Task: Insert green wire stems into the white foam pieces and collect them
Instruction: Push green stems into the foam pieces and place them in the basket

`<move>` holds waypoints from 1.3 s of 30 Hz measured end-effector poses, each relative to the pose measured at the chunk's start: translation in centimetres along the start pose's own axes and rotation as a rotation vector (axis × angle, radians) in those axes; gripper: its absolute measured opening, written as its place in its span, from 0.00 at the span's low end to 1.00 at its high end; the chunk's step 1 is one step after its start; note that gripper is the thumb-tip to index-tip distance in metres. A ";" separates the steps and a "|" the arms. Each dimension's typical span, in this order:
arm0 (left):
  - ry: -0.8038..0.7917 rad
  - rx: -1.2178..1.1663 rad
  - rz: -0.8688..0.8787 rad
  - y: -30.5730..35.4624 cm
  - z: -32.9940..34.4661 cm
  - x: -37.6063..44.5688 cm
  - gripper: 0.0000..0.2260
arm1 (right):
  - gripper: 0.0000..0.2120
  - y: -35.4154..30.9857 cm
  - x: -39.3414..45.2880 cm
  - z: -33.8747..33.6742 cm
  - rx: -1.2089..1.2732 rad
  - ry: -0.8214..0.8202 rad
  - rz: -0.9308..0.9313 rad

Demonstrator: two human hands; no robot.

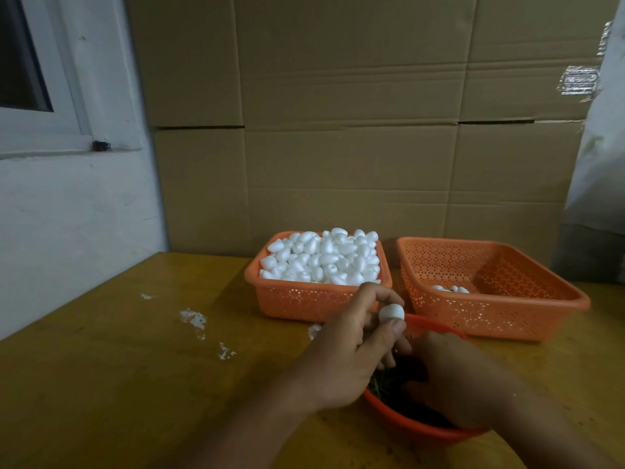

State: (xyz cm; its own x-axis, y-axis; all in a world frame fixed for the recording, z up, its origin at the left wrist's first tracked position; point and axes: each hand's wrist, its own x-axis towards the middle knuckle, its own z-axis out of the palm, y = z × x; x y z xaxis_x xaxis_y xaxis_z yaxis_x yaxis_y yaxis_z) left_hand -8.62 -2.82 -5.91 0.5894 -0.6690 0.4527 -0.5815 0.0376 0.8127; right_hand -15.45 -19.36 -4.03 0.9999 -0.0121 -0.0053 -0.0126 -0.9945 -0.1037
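My left hand (pixel 348 353) pinches a white foam piece (pixel 391 313) between thumb and fingers, just above the round orange bowl (pixel 399 422). My right hand (pixel 453 377) reaches down into that bowl, over the dark green wire stems (pixel 378 384); its fingertips are hidden, so what it holds is unclear. An orange basket (pixel 304 299) heaped with white foam pieces (pixel 324 257) stands behind my left hand. To its right stands a second orange basket (pixel 500 319) holding a few foam pieces (pixel 451 289).
The baskets and bowl sit on a yellow wooden table (pixel 135 384) with white foam crumbs (pixel 194 319) scattered on its left half. Large cardboard boxes (pixel 355 130) stand right behind the baskets. A white wall with a window (pixel 37 79) is at the left.
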 end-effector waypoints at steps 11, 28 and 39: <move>0.198 -0.292 -0.144 0.0 0.0 0.4 0.09 | 0.08 -0.5 0.1 0.5 -0.056 0.063 0.072; 0.219 -0.721 -0.394 1.2 -0.7 0.4 0.12 | 0.07 0.8 -0.4 0.8 0.336 0.469 -0.039; 0.256 -0.695 -0.438 1.4 -0.7 0.4 0.19 | 0.18 -0.4 -1.9 0.0 0.688 0.650 -0.197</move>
State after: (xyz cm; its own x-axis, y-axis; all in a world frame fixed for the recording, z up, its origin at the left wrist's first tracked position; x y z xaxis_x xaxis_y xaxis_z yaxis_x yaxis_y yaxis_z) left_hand -8.81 -2.49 -4.33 0.8373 -0.5447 0.0469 0.1537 0.3169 0.9359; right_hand -17.31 -18.92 -3.93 0.7887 -0.1117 0.6045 0.3629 -0.7091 -0.6045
